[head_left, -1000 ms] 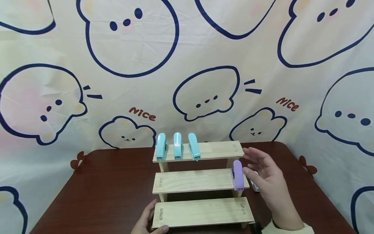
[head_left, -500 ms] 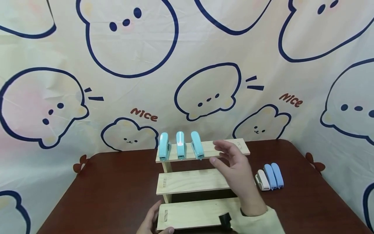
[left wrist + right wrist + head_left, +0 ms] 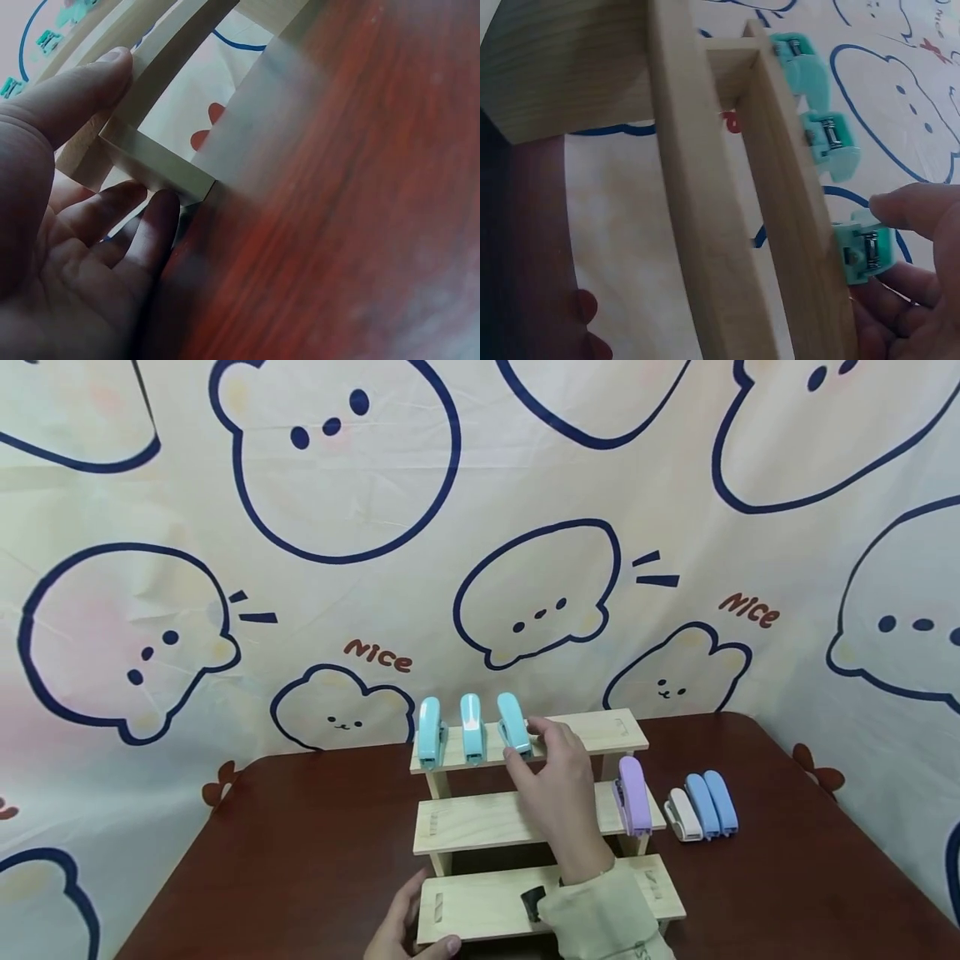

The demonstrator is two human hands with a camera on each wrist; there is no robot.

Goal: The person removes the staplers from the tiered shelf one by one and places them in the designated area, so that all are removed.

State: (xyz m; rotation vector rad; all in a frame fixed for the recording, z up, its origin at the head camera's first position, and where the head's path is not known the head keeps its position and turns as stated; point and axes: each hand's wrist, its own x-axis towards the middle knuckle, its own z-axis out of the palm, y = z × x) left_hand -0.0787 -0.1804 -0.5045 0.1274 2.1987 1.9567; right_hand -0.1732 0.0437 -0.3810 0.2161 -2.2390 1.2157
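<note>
A three-tier wooden shelf [image 3: 480, 897] stands on the table, with three turquoise staplers along its top tier. My right hand [image 3: 558, 785] pinches the rightmost turquoise stapler [image 3: 513, 723], thumb on one side and fingers on the other. In the right wrist view that stapler [image 3: 866, 251] sits at the edge of the top board, its front end showing. The middle stapler [image 3: 472, 729] and the left one [image 3: 431, 732] stand apart from it. At the bottom tier's left end my left hand [image 3: 401, 927] grips the shelf; the left wrist view has its thumb [image 3: 101, 79] over the board, fingers below.
A purple stapler [image 3: 633, 795] rests on the right end of the middle tier. On the table right of the shelf stand a white stapler [image 3: 683, 815] and two blue staplers [image 3: 711, 806] side by side. A cartoon-printed cloth [image 3: 420, 602] hangs behind the dark red table [image 3: 285, 852].
My right hand has moved left from beside the purple stapler, across the shelf, to the rightmost turquoise stapler, and taken hold of it. My left hand stays at the shelf's corner.
</note>
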